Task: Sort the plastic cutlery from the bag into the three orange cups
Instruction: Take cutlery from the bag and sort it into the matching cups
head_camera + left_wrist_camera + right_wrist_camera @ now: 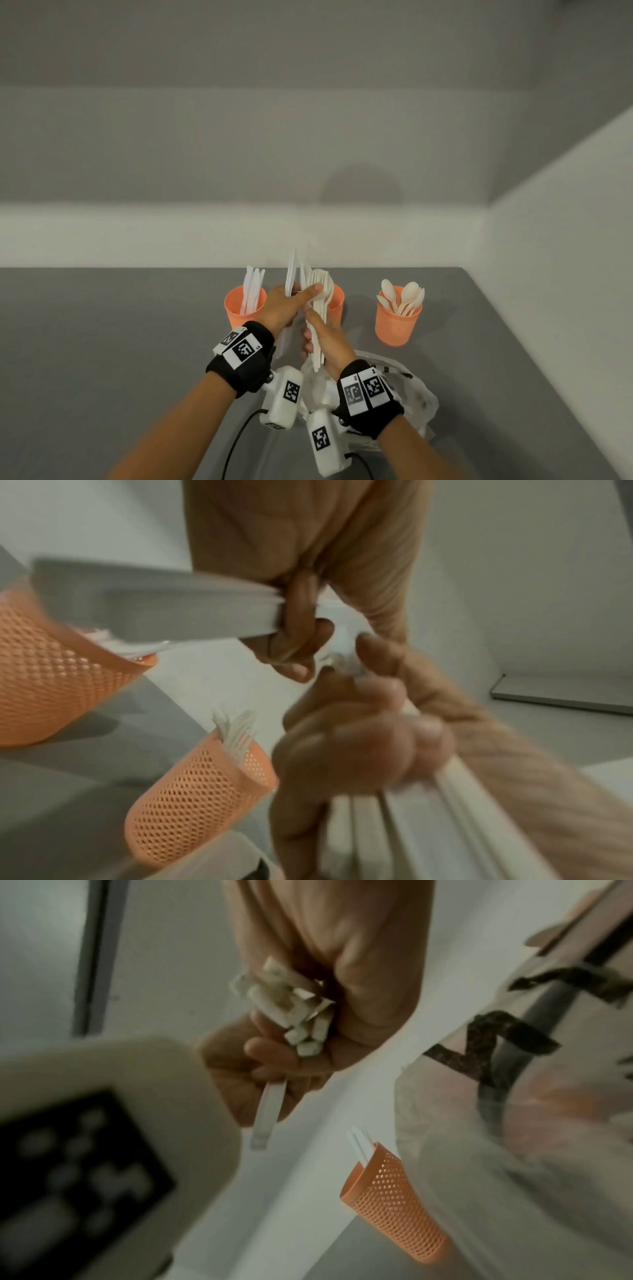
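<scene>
above the middle cup [337, 301], cutlery bundle [317, 329] upright in right hand [329, 342] grip, left hand [286, 306] pinching its top

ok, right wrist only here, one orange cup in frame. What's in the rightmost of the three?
Observer: The right cup holds spoons, bowls up.
Operator: And the left one?
Observer: The left cup holds knives, standing upright.
Operator: I only see the handle end of the piece in the left hand. What is it?
Observer: Its top end is a flat blade, so it looks like a knife. The left hand holds it upright beside the bundle that the right hand grips.
</scene>
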{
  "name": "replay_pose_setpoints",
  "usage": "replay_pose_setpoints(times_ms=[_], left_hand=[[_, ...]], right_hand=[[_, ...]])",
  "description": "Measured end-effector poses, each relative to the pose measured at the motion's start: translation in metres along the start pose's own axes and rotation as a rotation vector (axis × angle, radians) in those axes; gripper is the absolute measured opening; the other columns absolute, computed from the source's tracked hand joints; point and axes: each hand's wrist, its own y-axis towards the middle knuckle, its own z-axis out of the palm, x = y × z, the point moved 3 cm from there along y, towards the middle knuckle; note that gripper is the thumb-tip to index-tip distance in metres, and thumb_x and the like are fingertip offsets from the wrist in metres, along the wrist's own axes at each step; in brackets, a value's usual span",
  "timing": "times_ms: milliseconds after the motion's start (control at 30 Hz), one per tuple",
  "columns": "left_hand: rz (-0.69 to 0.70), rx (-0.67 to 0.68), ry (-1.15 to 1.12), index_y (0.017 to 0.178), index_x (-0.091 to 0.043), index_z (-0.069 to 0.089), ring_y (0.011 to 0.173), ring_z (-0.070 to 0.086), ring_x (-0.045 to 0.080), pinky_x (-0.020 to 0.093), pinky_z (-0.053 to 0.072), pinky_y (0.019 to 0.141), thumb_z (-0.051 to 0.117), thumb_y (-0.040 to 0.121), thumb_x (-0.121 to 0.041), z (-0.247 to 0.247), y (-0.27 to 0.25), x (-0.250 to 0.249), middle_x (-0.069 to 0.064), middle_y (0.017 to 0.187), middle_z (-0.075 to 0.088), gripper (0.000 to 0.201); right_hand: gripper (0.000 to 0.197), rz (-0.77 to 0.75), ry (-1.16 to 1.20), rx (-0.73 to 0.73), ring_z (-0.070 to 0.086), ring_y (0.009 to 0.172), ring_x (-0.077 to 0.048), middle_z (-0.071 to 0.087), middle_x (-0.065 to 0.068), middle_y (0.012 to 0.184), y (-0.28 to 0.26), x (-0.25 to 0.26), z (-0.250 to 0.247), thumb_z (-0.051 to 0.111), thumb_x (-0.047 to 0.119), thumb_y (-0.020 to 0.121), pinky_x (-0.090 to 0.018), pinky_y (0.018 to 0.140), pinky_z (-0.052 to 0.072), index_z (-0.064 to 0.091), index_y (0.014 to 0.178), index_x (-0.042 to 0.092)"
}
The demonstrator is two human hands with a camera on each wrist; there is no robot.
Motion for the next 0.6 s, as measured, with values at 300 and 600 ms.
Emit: replay_pose_setpoints(times_ms=[300, 600], left_hand=[[-0.02, -0.06, -0.023, 0.067, -0.012, 0.053, 0.03, 0.023, 0.004, 0.017, 0.02, 0.035, 0.061, 0.087, -0.033, -0.004, -0.003, 0.006, -0.009, 0.035, 0.037, 0.03], [0.026, -0.158, 0.003, 0.067, -0.012, 0.052, 0.04, 0.043, 0.006, 0.011, 0.031, 0.035, 0.044, 0.097, -0.017, 0.001, 0.004, 0.009, 0.002, 0.055, 0.048, 0.031]], right_hand=[[0.007, -0.021, -0.042, -0.031, 0.038, 0.036, -0.007, 0.039, -0.001, 0.054, 0.012, -0.005, -0.01, 0.047, 0.029, 0.097, -0.019, 0.038, 0.033, 0.052, 0.097, 0.024], [0.015, -0.099, -0.065, -0.026, 0.048, 0.048, -0.011, 0.051, -0.005, 0.064, 0.017, -0.001, -0.01, 0.044, 0.028, 0.098, -0.021, 0.043, 0.04, 0.057, 0.096, 0.02]])
